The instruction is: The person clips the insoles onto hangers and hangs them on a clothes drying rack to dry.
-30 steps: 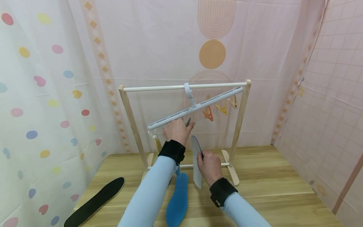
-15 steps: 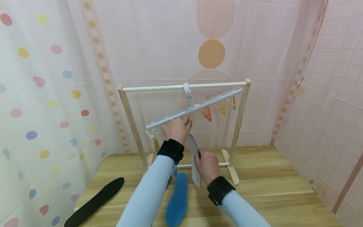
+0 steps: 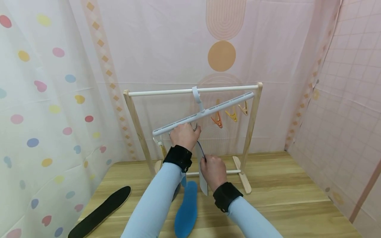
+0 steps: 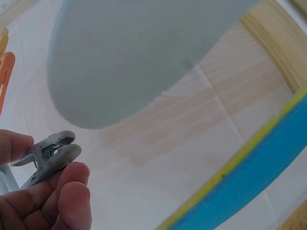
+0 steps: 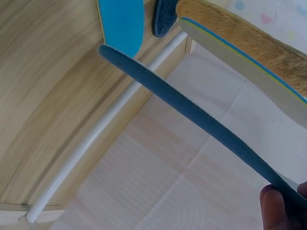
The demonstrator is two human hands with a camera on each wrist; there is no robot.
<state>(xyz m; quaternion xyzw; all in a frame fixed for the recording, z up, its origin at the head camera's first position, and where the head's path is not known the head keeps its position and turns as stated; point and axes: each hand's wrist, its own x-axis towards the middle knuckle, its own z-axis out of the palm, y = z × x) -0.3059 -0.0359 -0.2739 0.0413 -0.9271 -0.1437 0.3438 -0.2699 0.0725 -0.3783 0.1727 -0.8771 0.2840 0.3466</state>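
A: What do the hands have?
B: The right grip point(image 3: 213, 172) pinches a thin grey-faced insole point(image 5: 192, 112) by its long edge. The left grip point(image 3: 184, 136) pinches a small grey clip point(image 4: 57, 159) between thumb and fingers.
A: And where is that insole?
B: In the air, close to upright, roughly midway between the left and right edges of the bench point(image 3: 282, 198). One rounded end is near the clip; I can't tell if they touch.
A: How would it handle?
B: Light and bendy, I'd judge, and hard to break. The edge at mid-length suits; held by one end, it might flop.
A: The clip?
B: Light, stiff and sprung, most likely. Squeeze well back on its handles, or it could slip.
A: Further out?
B: A tilted hanger point(image 3: 226, 106) on the rack point(image 3: 138, 127). Below, a blue insole point(image 3: 187, 211) lies towards the bench's front edge, and a black insole point(image 3: 101, 211) by the left edge, towards the front corner.
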